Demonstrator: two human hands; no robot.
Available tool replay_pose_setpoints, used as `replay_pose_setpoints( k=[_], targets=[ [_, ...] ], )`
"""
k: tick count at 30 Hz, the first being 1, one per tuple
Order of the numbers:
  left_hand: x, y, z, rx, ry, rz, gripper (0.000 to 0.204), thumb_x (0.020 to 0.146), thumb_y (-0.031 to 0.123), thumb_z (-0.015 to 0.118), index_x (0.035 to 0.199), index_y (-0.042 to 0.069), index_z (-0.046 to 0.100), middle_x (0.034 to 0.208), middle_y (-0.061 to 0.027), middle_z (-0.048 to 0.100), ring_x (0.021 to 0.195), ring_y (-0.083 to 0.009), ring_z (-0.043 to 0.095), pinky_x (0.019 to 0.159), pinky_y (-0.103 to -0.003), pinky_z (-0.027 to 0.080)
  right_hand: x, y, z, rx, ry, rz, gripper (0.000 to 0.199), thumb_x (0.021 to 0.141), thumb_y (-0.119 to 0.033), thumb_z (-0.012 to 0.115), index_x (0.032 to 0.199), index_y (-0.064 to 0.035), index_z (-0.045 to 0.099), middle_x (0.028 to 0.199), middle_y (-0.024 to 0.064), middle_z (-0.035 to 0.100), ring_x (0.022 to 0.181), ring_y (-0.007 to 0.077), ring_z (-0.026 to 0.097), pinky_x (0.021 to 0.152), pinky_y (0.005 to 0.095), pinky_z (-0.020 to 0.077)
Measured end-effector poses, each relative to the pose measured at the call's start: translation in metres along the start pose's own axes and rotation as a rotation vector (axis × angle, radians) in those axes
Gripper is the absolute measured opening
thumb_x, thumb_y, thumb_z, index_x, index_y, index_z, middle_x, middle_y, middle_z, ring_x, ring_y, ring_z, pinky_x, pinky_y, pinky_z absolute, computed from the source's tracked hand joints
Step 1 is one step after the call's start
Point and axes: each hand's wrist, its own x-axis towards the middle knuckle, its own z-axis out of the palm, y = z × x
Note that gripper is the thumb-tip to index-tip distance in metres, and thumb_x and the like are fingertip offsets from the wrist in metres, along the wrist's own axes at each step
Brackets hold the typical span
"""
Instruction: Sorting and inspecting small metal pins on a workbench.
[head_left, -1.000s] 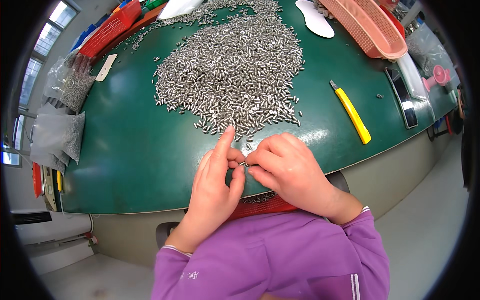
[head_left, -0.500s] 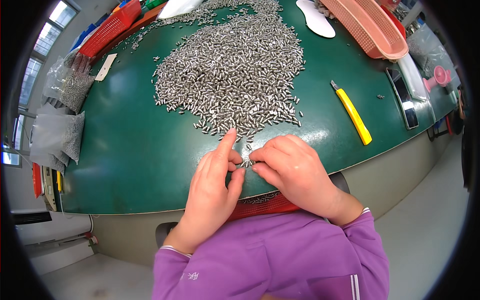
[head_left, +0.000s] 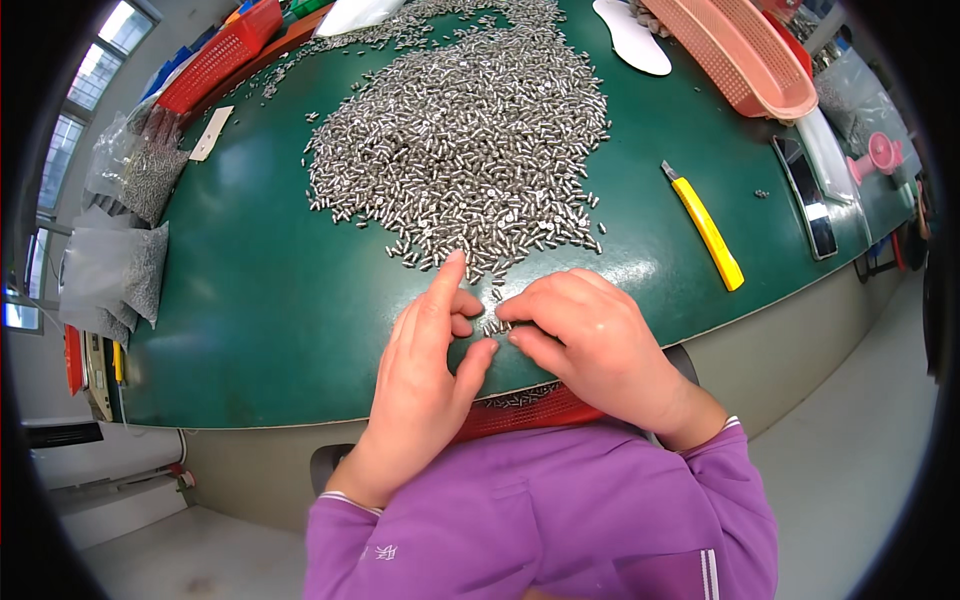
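Note:
On the green table, a small cluster of bullet-shaped silver metal pins (head_left: pixel 491 327) sits between my hands, close to the near edge. My left hand (head_left: pixel 425 345) is open on its left side. The index finger stretches forward to the near fringe of the big heap of metal pins (head_left: pixel 460 140), and the thumb stands apart beside the cluster. My right hand (head_left: pixel 595 335) is closed at the right side of the cluster, thumb and index fingertips around a few pins. Its other fingers are curled and partly hidden.
A yellow utility knife (head_left: pixel 708 232) and a phone (head_left: pixel 805 195) lie at right. Pink (head_left: pixel 735 55) and red (head_left: pixel 220 60) baskets stand at the back. Filled plastic bags (head_left: pixel 118 270) line the left edge. Below the near edge, a red basket (head_left: pixel 525 412) holds more pins.
My left hand has shifted slightly away from the cluster, its index finger moving a little farther forward. The pins between my hands are spread a bit differently. My right hand has hardly moved.

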Motion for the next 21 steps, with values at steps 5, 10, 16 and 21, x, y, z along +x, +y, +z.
replay_pose_setpoints(
  k=[5,10,16,21],
  targets=[
    [0.0004,-0.0067,0.0042,-0.065,-0.028,0.018,0.086,0.08,-0.01,0.075,0.156,0.003,0.039,0.1,-0.0068,0.065,0.09,-0.0196,0.061,0.084,-0.034,0.052,0.0017,-0.0027,0.0008,0.004,-0.004,0.025,0.028,0.078,0.0,0.077,0.104,-0.0059,0.068,0.091,0.0066,0.068,0.086,0.0264,0.067,0.078,0.0395,0.0518],
    [0.0005,-0.0086,0.0064,-0.073,-0.015,0.029,0.084,0.081,-0.01,0.075,0.156,0.005,0.04,0.1,-0.0041,0.065,0.089,-0.0148,0.06,0.083,-0.03,0.05,0.0018,-0.0036,0.0033,-0.004,0.011,0.038,0.027,0.078,0.0,0.077,0.102,-0.0059,0.066,0.091,0.0062,0.068,0.085,0.0257,0.067,0.077,0.0391,0.0517],
    [-0.0002,-0.0102,0.0057,-0.08,-0.022,0.033,0.083,0.081,-0.01,0.073,0.156,0.005,0.04,0.1,-0.004,0.065,0.088,-0.0147,0.06,0.082,-0.029,0.05,0.002,-0.0018,0.0041,0.038,0.005,0.039,0.026,0.079,0.0,0.073,0.102,-0.007,0.064,0.093,0.0069,0.067,0.082,0.0303,0.063,0.074,0.0429,0.0505],
    [-0.0008,-0.0068,0.0007,-0.133,-0.049,-0.012,0.084,0.083,-0.011,0.07,0.158,0.001,0.034,0.103,-0.009,0.065,0.089,-0.0217,0.063,0.083,-0.036,0.054,0.0018,-0.0008,-0.0004,0.094,-0.01,0.068,0.026,0.081,0.0,0.073,0.104,-0.0059,0.064,0.094,0.0078,0.069,0.083,0.0301,0.065,0.076,0.0425,0.0517]
  ],
)
